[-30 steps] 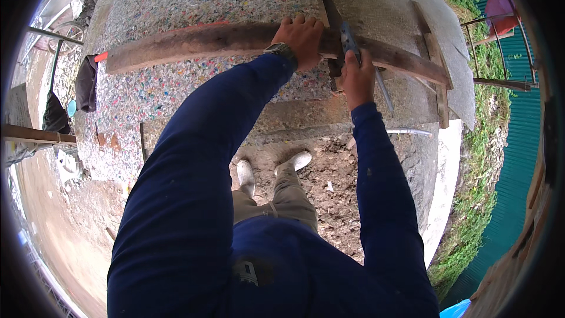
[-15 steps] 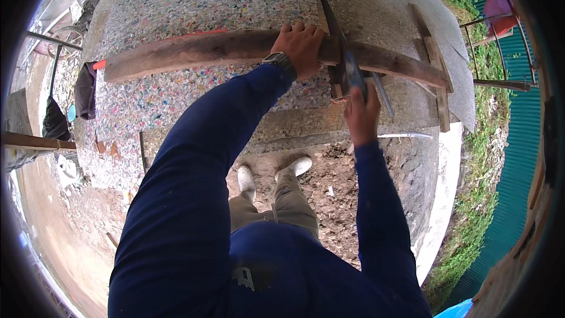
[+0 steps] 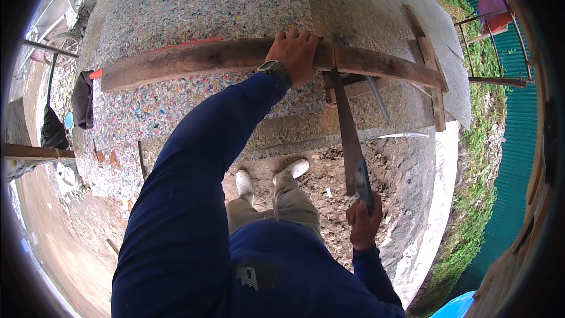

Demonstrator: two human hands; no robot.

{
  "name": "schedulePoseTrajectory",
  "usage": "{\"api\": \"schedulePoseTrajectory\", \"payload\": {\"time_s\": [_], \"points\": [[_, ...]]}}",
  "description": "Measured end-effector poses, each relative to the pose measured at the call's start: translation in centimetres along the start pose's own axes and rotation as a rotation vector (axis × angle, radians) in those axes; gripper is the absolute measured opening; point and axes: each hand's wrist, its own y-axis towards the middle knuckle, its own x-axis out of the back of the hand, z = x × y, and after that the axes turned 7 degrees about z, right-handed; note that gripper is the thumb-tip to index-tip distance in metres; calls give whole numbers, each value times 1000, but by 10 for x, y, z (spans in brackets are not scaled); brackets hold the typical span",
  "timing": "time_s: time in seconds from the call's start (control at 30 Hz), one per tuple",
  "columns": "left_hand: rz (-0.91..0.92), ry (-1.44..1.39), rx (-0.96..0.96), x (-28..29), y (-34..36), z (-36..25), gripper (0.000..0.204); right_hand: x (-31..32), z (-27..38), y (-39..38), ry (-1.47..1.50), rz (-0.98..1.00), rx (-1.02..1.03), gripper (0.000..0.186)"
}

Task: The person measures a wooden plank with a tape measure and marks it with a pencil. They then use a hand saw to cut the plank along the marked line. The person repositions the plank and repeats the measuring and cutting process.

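Plank (image 3: 188,62) lies under the left hand (image 3: 294,59), whose fingers clasp its far edge, probably for keeping it steady; the right hand (image 3: 365,224) grasps the saw (image 3: 349,135) by its handle.

Wooden beam (image 3: 194,60): long, weathered, dark brown on top, paler along near side; lies crosswise, left stretch over speckled board (image 3: 206,6), right end on narrow wooden piece (image 3: 439,100). Dark cut line crosses top, right of beam's middle; cut's depth hard to tell. Handsaw (image 3: 348,135): grey blade tapering toward far end, blue-grey handle with dark spots; tip end meets beam's near edge at cut line, most of blade on near side, handle lowest.
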Motion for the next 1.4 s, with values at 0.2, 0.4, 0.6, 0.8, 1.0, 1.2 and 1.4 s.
{"api": "schedulePoseTrajectory", "payload": {"time_s": [0.2,0.4,0.6,0.8,1.0,1.2,1.4], "points": [[75,-63,-28,10,8,-8,79,-56,-1,275,-155,16,158,27],[48,-34,-1,3,4,6,79,-44,-16,182,98,54,28,28],[6,-37,-18,0,6,-1,76,11,-19,-21,151,-42,-13,40],[21,-36,-28,-4,3,4,73,-37,-24,183,25,25,-1,29],[21,-18,-18,1,6,1,71,-60,-11,231,13,26,122,35],[29,-38,1,-1,5,2,70,11,-27,-6,75,-45,-66,42],[7,-37,-8,-2,0,2,65,-14,-19,90,69,11,-52,28]]}}
